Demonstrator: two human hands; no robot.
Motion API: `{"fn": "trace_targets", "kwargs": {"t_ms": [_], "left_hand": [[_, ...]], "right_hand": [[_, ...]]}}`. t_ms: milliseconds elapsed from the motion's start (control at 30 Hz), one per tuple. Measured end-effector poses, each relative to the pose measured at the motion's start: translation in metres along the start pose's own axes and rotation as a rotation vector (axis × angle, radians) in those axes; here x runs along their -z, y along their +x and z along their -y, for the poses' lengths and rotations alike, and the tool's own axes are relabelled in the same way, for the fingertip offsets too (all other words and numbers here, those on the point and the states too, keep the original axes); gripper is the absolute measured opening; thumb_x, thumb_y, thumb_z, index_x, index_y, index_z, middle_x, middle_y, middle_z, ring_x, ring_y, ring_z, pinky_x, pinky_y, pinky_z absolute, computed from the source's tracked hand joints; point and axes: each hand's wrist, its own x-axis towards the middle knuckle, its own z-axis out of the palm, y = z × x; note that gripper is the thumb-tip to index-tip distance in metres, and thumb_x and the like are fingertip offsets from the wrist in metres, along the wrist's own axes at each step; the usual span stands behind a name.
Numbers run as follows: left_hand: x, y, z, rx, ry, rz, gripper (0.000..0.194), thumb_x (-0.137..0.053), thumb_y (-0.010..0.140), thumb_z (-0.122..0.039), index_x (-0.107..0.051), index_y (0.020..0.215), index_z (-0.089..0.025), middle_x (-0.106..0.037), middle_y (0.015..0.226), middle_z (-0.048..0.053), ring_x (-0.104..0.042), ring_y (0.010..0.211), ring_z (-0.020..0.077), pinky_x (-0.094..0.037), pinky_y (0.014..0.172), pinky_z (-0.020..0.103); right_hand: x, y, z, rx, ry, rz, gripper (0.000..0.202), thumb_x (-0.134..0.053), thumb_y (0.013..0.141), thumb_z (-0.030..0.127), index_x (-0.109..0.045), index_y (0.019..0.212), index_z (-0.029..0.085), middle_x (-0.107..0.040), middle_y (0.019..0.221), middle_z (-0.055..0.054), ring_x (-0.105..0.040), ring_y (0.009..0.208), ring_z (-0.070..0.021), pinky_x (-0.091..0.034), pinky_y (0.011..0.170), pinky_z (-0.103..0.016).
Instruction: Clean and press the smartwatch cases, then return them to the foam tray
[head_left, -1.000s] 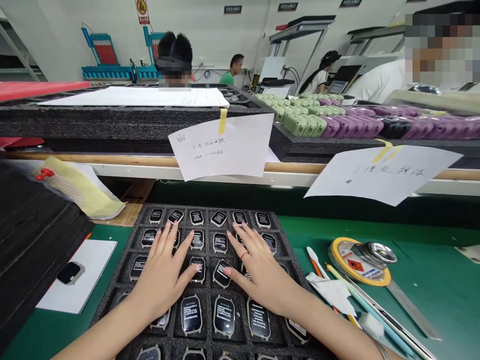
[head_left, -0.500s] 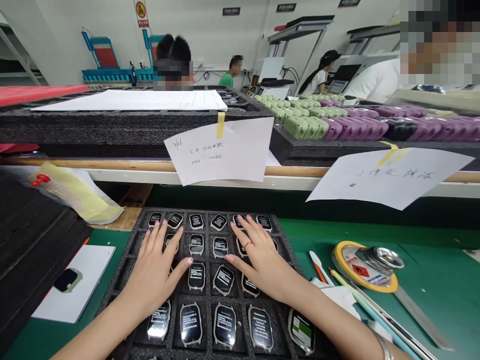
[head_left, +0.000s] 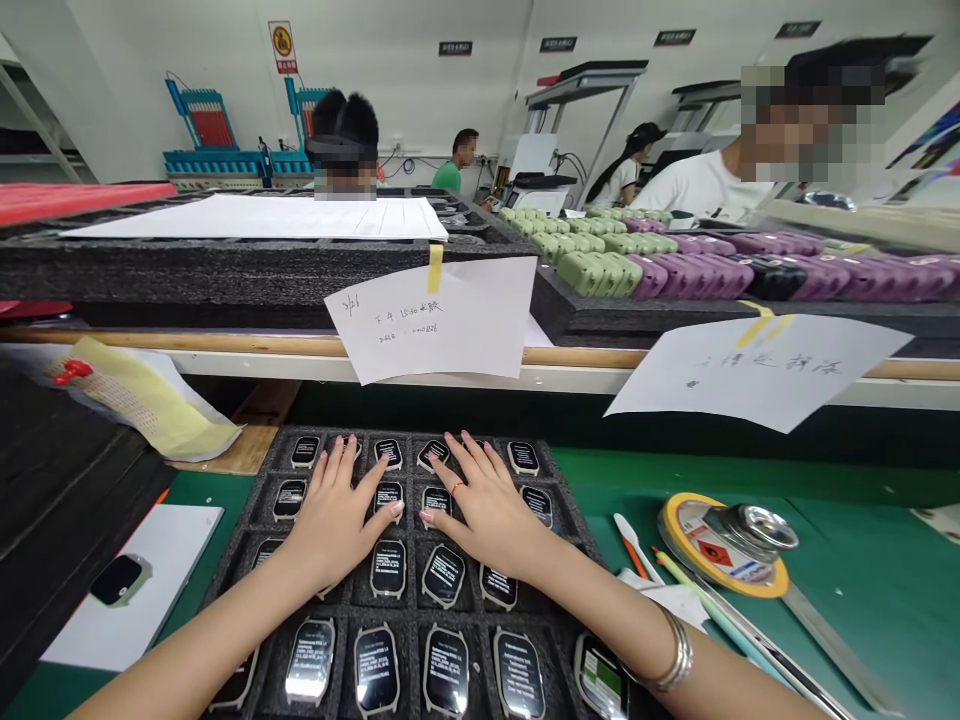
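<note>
A black foam tray [head_left: 574,510] with square compartments lies in front of me, holding several rows of smartwatch bodies without straps. Most of their screens are lit with small white text, as on one watch [head_left: 445,575] near the middle; a watch [head_left: 602,675] at the lower right shows green bands. My left hand [head_left: 334,515] is open, fingers spread over the upper left rows, thumb and forefinger tips at watches. Spread likewise over the upper right rows is my open right hand [head_left: 491,515], wearing a thin red ring. Both hands hide some watches beneath them.
A roll of yellow-edged tape [head_left: 675,530], a metal-topped can [head_left: 765,527], pens and a steel ruler [head_left: 840,650] lie right. Left, one watch [head_left: 120,580] rests on white paper. A shelf edge [head_left: 570,368] with taped notes crosses ahead; green and purple cases and co-workers are beyond.
Both hands have slid inward and closer together over the tray, the left rightward and the right leftward. Watches at the outer left and right now show. The head view has shifted slightly.
</note>
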Motion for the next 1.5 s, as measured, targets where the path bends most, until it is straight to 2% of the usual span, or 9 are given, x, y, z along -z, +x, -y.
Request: {"fn": "trace_targets", "kwargs": {"t_ms": [167,367,533,800,933,1067,1300,1400,1500], "left_hand": [[0.004,0.003,0.001,0.04,-0.016,0.019,0.065,-0.039,0.099,-0.057,-0.043,0.15,-0.015,-0.03,0.159,0.025,-0.019,0.15,0.0399,-0.025,0.117,0.061],[0.006,0.003,0.0,0.068,-0.024,0.096,0.069,-0.038,0.099,-0.058,-0.036,0.153,-0.017,-0.026,0.16,0.026,-0.014,0.15,0.0398,-0.022,0.119,0.061],[0.005,0.004,-0.002,0.036,0.01,0.109,0.063,-0.038,0.099,-0.058,-0.041,0.151,-0.023,-0.023,0.162,0.025,-0.012,0.15,0.0405,-0.02,0.119,0.061],[0.022,0.006,0.0,0.067,-0.012,0.041,0.069,-0.033,0.1,-0.059,-0.033,0.155,-0.016,-0.023,0.162,0.025,-0.011,0.151,0.0385,-0.021,0.119,0.061],[0.029,0.008,-0.015,0.004,-0.044,0.035,0.071,-0.032,0.1,-0.06,-0.024,0.157,-0.02,-0.021,0.163,0.022,-0.009,0.152,0.0355,-0.021,0.119,0.06],[0.026,0.017,-0.039,-0.085,-0.098,0.127,0.071,-0.035,0.099,-0.061,-0.024,0.157,-0.022,-0.016,0.165,0.021,-0.004,0.152,0.0344,-0.019,0.12,0.06],[0.0,0.04,-0.075,-0.196,-0.14,0.166,0.072,-0.04,0.097,-0.06,-0.031,0.155,-0.019,-0.015,0.163,0.026,-0.003,0.151,0.039,-0.019,0.119,0.062],[-0.01,0.048,-0.084,-0.231,-0.134,0.125,0.071,-0.041,0.097,-0.061,-0.035,0.153,-0.019,-0.016,0.162,0.027,-0.005,0.15,0.0411,-0.02,0.118,0.064],[-0.018,0.054,-0.089,-0.247,-0.135,0.055,0.069,-0.042,0.097,-0.061,-0.04,0.151,-0.018,-0.019,0.162,0.026,-0.011,0.15,0.0421,-0.022,0.117,0.065]], "right_hand": [[0.006,-0.009,-0.007,-0.025,-0.014,-0.037,0.072,-0.051,0.098,0.053,-0.037,0.152,0.007,-0.022,0.162,-0.023,-0.01,0.152,-0.0379,-0.016,0.12,-0.062],[0.0,-0.025,-0.024,-0.055,0.021,-0.052,0.074,-0.039,0.099,0.061,-0.036,0.153,0.009,-0.023,0.162,-0.021,-0.012,0.151,-0.0381,-0.02,0.119,-0.063],[-0.01,-0.033,-0.041,-0.074,0.071,-0.146,0.071,-0.036,0.099,0.062,-0.043,0.15,0.013,-0.03,0.16,-0.021,-0.019,0.15,-0.0388,-0.025,0.117,-0.065],[-0.02,-0.043,-0.079,-0.147,0.094,-0.364,0.065,-0.038,0.1,0.056,-0.042,0.148,0.012,-0.041,0.154,-0.02,-0.024,0.148,-0.0383,-0.024,0.117,-0.066],[-0.026,-0.053,-0.088,-0.17,0.119,-0.456,0.053,-0.036,0.102,0.05,-0.046,0.144,0.018,-0.046,0.152,-0.014,-0.029,0.147,-0.0352,-0.031,0.114,-0.064],[-0.029,-0.058,-0.088,-0.189,0.105,-0.499,0.046,-0.032,0.104,0.041,-0.053,0.139,0.019,-0.048,0.15,-0.012,-0.031,0.146,-0.0328,-0.032,0.115,-0.062],[-0.026,-0.058,-0.085,-0.241,0.039,-0.478,0.045,-0.033,0.103,0.034,-0.058,0.138,0.019,-0.047,0.151,-0.012,-0.031,0.146,-0.0366,-0.029,0.115,-0.063],[-0.025,-0.057,-0.083,-0.243,0.034,-0.476,0.046,-0.034,0.103,0.037,-0.059,0.137,0.017,-0.048,0.15,-0.014,-0.031,0.145,-0.0386,-0.029,0.115,-0.065],[-0.025,-0.059,-0.083,-0.231,0.046,-0.487,0.048,-0.032,0.105,0.041,-0.055,0.141,0.018,-0.046,0.152,-0.014,-0.03,0.146,-0.0362,-0.026,0.117,-0.064]]}}
